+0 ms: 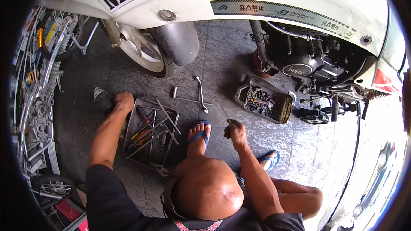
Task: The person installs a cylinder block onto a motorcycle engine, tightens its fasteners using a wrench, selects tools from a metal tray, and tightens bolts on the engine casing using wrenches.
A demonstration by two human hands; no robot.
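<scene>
My left hand (124,102) is curled beside the upper left corner of a grey metal tray (176,117); whatever it may hold is hidden. Just left of it is a dark object with a whitish end (102,95), its kind unclear. Inside the tray lie screwdrivers, pliers (144,138) and several metal rods or wrenches (168,116). My right hand (235,132) is closed around a thin-shafted tool, seemingly a screwdriver (226,113), whose shaft points up and left. On the floor between my hands lie a T-shaped socket wrench (188,99) and a long bent wrench (201,94).
A cut-open container (239,98) full of bolts and small parts stands right of my right hand. Ahead is a white-bodied motorcycle (188,8) with its wheel (147,57) and engine (297,68). Bike frames and metal parts (43,102) crowd the left side. My sandalled foot (198,139) is between.
</scene>
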